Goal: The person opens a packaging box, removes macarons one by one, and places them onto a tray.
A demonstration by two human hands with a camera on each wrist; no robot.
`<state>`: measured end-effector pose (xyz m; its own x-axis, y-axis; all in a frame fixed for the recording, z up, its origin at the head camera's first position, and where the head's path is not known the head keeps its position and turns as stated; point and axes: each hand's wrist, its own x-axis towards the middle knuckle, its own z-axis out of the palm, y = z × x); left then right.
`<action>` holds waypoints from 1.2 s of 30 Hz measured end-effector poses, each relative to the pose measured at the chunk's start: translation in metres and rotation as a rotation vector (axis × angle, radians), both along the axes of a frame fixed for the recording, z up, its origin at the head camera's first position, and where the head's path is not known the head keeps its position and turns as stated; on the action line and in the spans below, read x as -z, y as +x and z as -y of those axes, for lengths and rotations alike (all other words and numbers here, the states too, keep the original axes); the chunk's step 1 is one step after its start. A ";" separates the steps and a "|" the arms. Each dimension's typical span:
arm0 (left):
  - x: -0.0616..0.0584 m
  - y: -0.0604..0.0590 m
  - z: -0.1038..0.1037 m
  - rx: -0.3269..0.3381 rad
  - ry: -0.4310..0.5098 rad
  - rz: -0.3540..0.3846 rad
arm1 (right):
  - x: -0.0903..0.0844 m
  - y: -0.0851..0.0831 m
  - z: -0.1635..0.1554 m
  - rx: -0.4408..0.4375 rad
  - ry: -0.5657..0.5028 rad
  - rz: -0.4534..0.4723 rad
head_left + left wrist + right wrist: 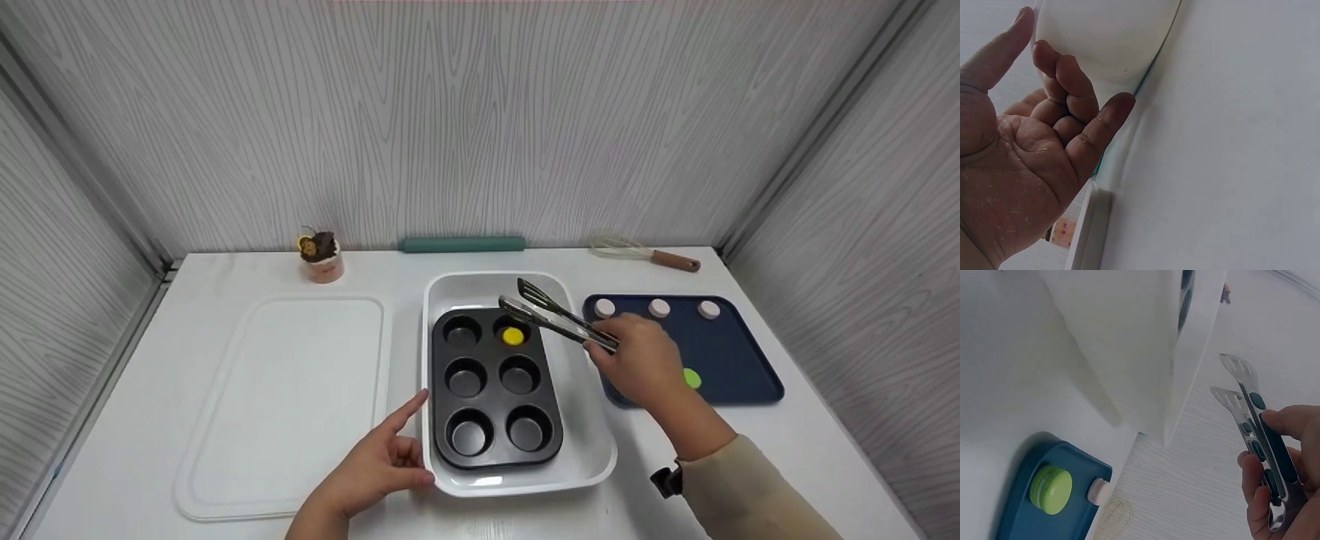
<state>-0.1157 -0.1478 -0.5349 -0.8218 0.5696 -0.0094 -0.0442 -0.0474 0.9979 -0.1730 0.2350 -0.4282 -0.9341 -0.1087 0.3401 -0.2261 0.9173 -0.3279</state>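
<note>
A black muffin pan sits inside a white tray. One back cup holds a yellow macaron. My right hand grips metal tongs whose tips hang apart above the tray's back right, empty. The same tongs show in the right wrist view with nothing between the tips. My left hand rests against the white tray's front left corner, forefinger stretched along its wall, other fingers loosely curled. A green macaron and three pink ones lie on a navy tray.
A white cutting board lies to the left. At the back stand a small decorated cupcake, a green rolling pin and a whisk. Grey wood-grain walls close in three sides.
</note>
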 end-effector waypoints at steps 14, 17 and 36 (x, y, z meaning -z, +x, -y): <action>0.000 0.000 0.000 0.002 0.012 0.013 | 0.013 -0.007 0.013 0.031 0.025 0.182; 0.000 -0.001 0.000 -0.003 0.009 0.027 | 0.014 -0.008 0.014 0.025 0.030 0.194; 0.002 0.000 0.001 0.010 0.013 -0.019 | 0.018 -0.014 0.019 0.039 0.060 0.255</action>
